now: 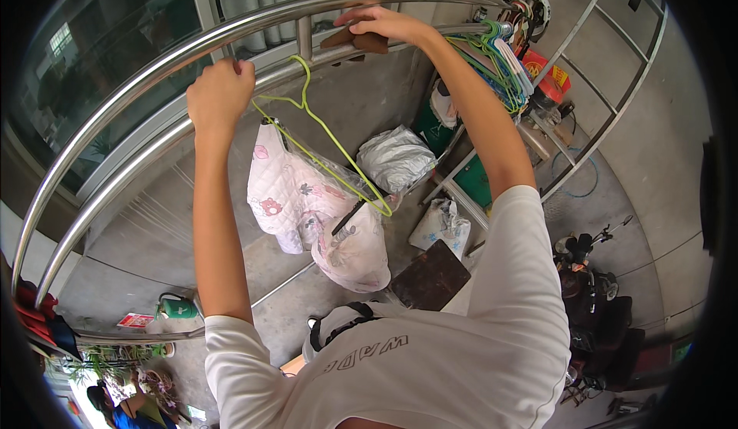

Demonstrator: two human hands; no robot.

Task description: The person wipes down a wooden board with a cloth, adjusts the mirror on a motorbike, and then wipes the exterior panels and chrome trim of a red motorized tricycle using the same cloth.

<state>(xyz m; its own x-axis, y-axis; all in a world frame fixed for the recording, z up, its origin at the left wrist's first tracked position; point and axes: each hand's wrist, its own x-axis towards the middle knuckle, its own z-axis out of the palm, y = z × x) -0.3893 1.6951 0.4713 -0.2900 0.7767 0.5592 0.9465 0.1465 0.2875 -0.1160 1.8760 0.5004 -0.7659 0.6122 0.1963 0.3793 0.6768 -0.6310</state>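
Note:
My left hand (222, 91) is closed in a fist around the lower stainless steel rail (277, 77); its fingertips are hidden behind the rail. My right hand (386, 24) reaches over between the lower and upper rail (253, 18), with bent fingers beside a brown piece of material (372, 42) on the lower rail. Whether these fingers grip it is unclear. Between my hands a yellow-green clothes hanger (316, 119) hooks on the lower rail. Below it hangs a pale pink quilted fabric item (282, 192) with printed figures, partly covered by clear plastic.
Several hangers (501, 71) bunch at the rail's right end, near a helmet (533, 11). A metal ladder (602, 106) leans at right. Below are a silver plastic bag (398, 158) and a dark board (432, 276). Motorbikes (594, 296) stand right; another person (130, 403) is lower left.

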